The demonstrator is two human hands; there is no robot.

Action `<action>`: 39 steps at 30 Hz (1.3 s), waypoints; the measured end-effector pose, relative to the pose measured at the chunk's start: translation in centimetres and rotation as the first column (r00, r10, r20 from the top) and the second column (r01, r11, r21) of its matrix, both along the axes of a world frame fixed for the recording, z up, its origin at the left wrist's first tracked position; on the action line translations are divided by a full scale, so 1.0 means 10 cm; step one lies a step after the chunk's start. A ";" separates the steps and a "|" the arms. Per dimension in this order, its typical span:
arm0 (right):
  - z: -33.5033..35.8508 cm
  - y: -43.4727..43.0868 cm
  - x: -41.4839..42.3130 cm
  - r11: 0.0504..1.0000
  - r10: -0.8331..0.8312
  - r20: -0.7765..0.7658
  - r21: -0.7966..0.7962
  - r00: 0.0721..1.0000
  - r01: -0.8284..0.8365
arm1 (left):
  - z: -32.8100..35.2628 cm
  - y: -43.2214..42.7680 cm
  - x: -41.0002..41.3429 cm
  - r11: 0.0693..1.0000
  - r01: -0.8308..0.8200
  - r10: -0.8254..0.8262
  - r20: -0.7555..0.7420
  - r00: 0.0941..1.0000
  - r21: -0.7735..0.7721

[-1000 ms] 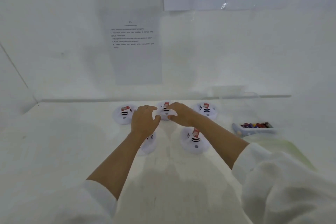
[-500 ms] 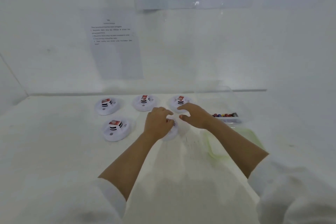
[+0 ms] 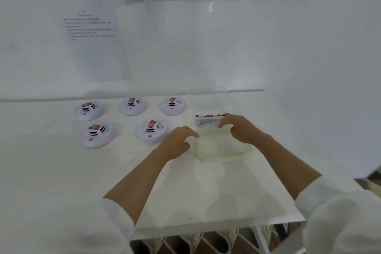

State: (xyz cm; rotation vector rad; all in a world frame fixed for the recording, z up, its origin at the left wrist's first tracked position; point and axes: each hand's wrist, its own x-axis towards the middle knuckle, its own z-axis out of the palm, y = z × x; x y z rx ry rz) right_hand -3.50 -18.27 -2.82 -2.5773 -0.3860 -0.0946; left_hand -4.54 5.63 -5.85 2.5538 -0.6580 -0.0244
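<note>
The white worktop (image 3: pixel 185 192) runs back to a white wall with printed sheets (image 3: pixel 90 27) taped on it. Toward its right side sits a clear box (image 3: pixel 218 148) with a faint yellow-green tint, open on top, see-through and hard to pick out against the white. Half a second ago both hands were bunched over the near right one of the five round white detectors (image 3: pixel 92 136). Now they have left it and come across to the box. That nearest detector (image 3: pixel 151 132) sits uncovered just left of the box, a red-topped battery standing in its middle like the other four. The left hand (image 3: pixel 177 143) is at the box's left rim, its grip apart: index finger stretched toward the corner, thumb below, nothing held. The right hand (image 3: pixel 241 129) hangs over the far rim, fingers bent down to the left. From here I cannot tell whether its grip has closed on anything. Just behind the box and touching the right fingertips is a small clear tray (image 3: pixel 208 120) with a row of coloured batteries (image 3: pixel 212 115).
</note>
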 end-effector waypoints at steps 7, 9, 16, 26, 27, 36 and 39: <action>-0.03 -0.73 -0.03 0.962 0.057 -0.251 -0.245 0.966 -0.121 | -0.01 -0.02 0.00 0.998 -0.037 0.036 -0.022 0.999 -0.050; -0.02 -0.78 -0.02 0.954 0.103 -0.270 -0.247 0.957 -0.172 | -0.01 -0.02 0.00 0.996 -0.054 0.054 -0.016 0.998 -0.064; 0.09 -0.86 0.04 0.922 0.206 -0.325 -0.251 0.923 -0.295 | 0.11 -0.05 -0.02 0.988 -0.078 0.065 -0.098 0.993 -0.134; 0.33 -0.85 0.29 0.915 0.183 -0.243 0.397 0.953 -0.074 | 0.50 -0.19 0.07 0.666 -0.361 0.203 -0.306 0.930 -0.653; 0.36 -0.82 0.32 0.873 0.183 -0.258 0.486 0.949 -0.036 | 0.55 -0.21 0.11 0.611 -0.391 0.204 -0.340 0.918 -0.689; 0.53 -0.50 1.01 0.489 -0.041 -0.340 0.813 0.939 0.316 | 0.76 -0.30 0.95 0.345 -0.605 0.220 -0.565 0.795 -0.717; 0.53 -0.43 1.28 0.477 -0.072 -0.393 0.794 0.917 0.378 | 0.79 -0.35 1.19 0.398 -0.641 0.254 -0.592 0.765 -0.657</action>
